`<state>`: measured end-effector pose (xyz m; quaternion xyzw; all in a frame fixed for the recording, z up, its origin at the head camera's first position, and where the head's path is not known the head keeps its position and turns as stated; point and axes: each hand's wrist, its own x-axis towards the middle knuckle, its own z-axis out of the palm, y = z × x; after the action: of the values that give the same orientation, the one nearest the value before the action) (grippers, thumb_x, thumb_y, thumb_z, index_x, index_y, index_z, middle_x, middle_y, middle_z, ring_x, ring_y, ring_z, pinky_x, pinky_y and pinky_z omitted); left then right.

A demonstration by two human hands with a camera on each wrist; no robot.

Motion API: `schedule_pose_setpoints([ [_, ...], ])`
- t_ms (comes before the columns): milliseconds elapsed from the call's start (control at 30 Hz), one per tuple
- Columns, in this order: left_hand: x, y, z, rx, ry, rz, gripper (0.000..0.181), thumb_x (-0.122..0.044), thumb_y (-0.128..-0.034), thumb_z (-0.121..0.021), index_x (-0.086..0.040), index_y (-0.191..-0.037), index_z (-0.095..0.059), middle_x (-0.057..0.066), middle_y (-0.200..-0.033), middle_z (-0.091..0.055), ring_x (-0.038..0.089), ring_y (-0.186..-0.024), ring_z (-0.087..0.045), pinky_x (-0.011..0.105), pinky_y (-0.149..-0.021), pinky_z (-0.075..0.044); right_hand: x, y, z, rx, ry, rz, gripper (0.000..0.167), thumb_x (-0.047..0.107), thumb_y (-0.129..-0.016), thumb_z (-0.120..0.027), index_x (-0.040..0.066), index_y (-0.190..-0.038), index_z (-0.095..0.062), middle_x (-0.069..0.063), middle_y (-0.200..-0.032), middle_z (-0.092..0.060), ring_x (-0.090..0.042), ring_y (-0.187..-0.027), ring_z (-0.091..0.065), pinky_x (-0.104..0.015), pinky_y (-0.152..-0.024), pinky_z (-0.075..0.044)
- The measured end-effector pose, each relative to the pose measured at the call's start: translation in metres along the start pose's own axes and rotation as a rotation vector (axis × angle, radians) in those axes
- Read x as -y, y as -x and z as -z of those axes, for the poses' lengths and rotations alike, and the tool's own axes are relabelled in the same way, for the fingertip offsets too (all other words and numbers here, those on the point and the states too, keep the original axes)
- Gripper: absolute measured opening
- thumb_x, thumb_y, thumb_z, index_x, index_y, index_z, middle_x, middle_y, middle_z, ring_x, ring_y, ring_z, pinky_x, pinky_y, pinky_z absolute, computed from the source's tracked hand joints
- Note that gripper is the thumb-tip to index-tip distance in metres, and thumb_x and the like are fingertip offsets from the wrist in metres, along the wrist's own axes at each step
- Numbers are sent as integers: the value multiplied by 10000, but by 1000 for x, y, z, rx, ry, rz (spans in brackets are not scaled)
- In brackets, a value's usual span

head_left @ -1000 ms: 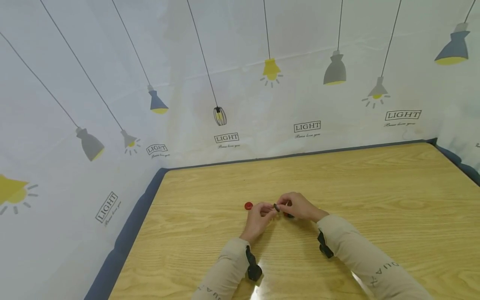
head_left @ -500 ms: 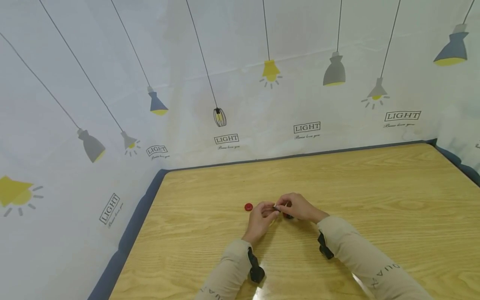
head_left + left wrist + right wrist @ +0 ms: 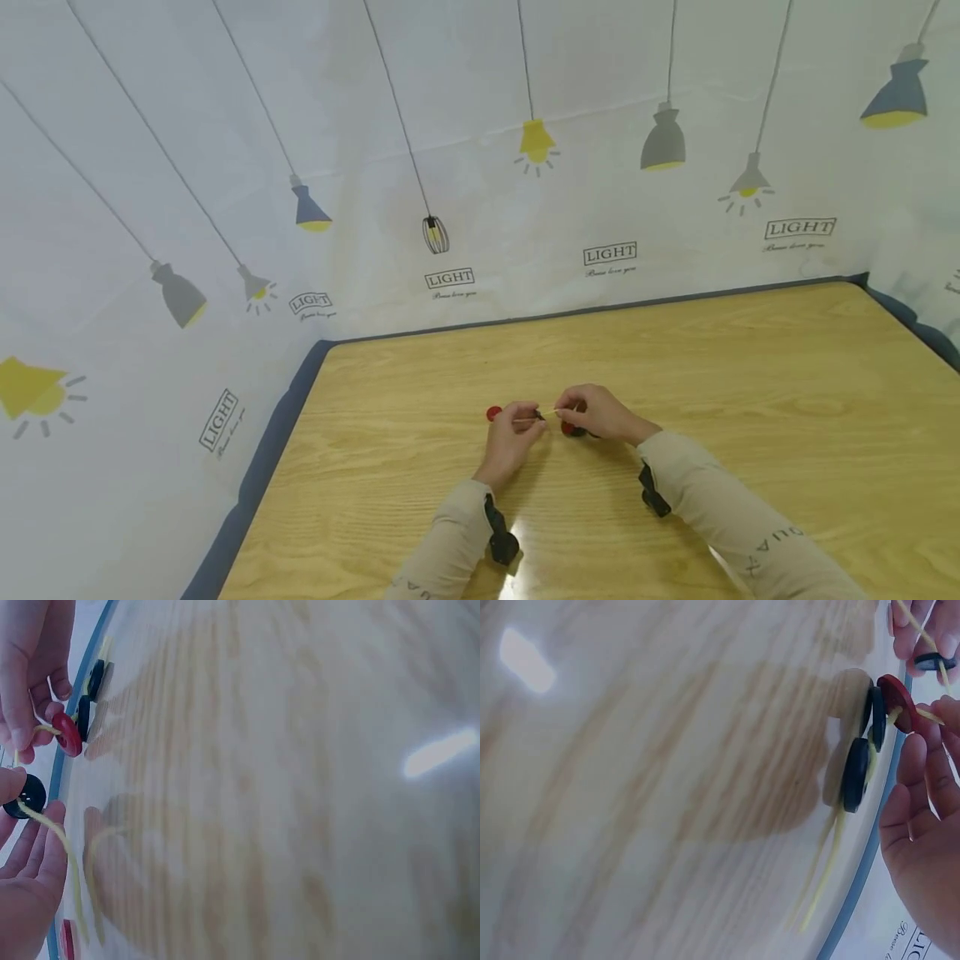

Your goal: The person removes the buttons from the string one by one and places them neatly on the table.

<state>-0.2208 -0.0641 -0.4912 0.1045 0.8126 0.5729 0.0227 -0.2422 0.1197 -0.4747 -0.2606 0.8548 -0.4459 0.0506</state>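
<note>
Between the thumb and fingers of my left hand [image 3: 508,446] is a black button [image 3: 28,796], a yellow string [image 3: 69,851] passing through it and hanging down beyond. My right hand [image 3: 602,414] pinches the same string a short way off, and the string runs taut between the hands. Just below the right fingertips a red button [image 3: 897,703] is threaded on the string, with black buttons [image 3: 856,774] beside it at the tabletop. Another red button [image 3: 493,413] lies on the table by the left hand's fingers.
The wooden table [image 3: 675,358] spreads around both hands, with a blue edge along its back and left side. Behind it hangs a white sheet [image 3: 480,192] printed with lamps. Dark wrist cameras [image 3: 504,546] sit at the cuffs.
The left hand has shifted slightly left with the black button, away from the right fingertips. A stretch of yellow string now shows between the hands.
</note>
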Motion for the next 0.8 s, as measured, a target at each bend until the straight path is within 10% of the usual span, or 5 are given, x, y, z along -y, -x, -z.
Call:
schedule_pose_setpoints([
  [300, -32, 15, 19, 3, 14, 4, 291, 2, -831, -580, 102, -1098, -520, 245, -1028, -543, 374, -936, -547, 388, -791, -458, -1, 0, 2, 7, -21, -7, 90, 70, -860, -567, -6, -864, -615, -39, -728, -594, -100, -611, -527, -245, -547, -439],
  [600, 4, 5, 26, 17, -12, -5, 312, -65, -829, -612, 46, -1110, -537, 174, -1029, -570, 276, -922, -575, 284, -783, -463, 0, 3, 3, 7, -15, -3, 87, 57, -862, -559, -15, -876, -606, -56, -739, -594, -155, -621, -541, -245, -552, -438],
  [800, -5, 15, 39, 40, -31, 3, 312, -35, -836, -590, 63, -1124, -524, 213, -1054, -547, 333, -948, -548, 381, -820, -443, -2, 4, 2, 6, -5, -10, 62, 45, -857, -563, -3, -869, -601, -28, -736, -583, -108, -614, -513, -241, -557, -434],
])
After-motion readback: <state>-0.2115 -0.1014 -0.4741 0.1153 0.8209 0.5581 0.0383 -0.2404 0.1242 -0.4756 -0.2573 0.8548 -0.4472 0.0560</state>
